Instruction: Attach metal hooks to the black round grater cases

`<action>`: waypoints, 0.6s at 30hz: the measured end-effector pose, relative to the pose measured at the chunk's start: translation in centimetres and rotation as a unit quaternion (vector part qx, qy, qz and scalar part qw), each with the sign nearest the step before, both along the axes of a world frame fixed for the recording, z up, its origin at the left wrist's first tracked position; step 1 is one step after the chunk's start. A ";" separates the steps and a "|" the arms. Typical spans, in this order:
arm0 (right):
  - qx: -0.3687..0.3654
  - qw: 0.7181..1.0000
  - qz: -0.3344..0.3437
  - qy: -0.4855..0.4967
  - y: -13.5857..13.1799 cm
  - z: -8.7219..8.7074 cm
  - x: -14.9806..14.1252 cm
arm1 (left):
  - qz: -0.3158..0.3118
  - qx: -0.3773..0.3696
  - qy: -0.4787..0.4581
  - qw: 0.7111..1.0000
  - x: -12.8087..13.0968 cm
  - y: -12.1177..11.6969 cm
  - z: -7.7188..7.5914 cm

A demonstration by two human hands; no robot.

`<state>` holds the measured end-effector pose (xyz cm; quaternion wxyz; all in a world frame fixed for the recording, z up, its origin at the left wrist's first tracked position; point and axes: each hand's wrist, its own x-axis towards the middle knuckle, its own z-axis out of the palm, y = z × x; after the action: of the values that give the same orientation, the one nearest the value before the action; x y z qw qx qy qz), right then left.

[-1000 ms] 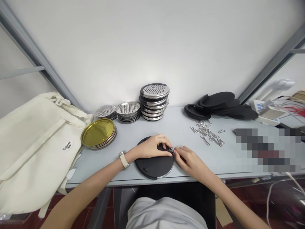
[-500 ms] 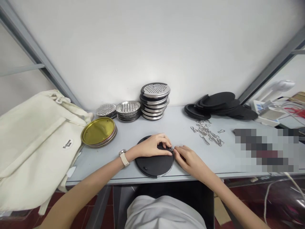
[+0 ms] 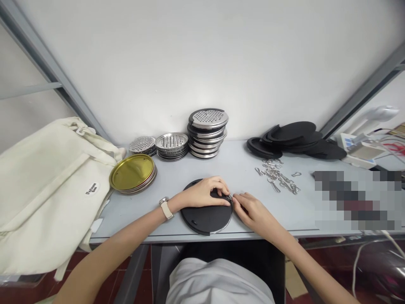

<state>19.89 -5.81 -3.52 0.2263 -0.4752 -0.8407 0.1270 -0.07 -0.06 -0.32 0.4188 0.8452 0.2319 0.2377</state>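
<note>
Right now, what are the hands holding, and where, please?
The left hand holds the disc by its rim; the right hand pinches a metal ring there.

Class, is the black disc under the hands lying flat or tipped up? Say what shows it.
Lying flat: the black disc rests on the grey table, the left hand on top, no gap showing beneath its near edge.

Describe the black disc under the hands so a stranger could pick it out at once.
On the long grey table, look at the front edge, straight below the tall steel stack. The black disc lies flat there alone, under the left hand, a thin steel rim showing at its lower right, unlike the black pile further right.
</note>
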 end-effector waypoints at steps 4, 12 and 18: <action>-0.004 1.000 0.002 -0.003 0.0 0.0 0.0 | -0.002 0.005 -0.001 1.000 0.0 0.0 -0.1; -0.004 1.000 0.003 -0.006 0.0 -0.1 0.0 | 0.001 0.032 0.014 0.999 0.0 0.0 0.1; -0.008 1.000 0.001 -0.015 0.1 -0.5 0.2 | 0.017 0.039 0.026 0.999 0.0 0.0 0.0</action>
<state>20.06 -5.73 -3.99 0.2094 -0.4778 -0.8437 0.1266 -0.05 -0.10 -0.34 0.3753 0.8625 0.2477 0.2321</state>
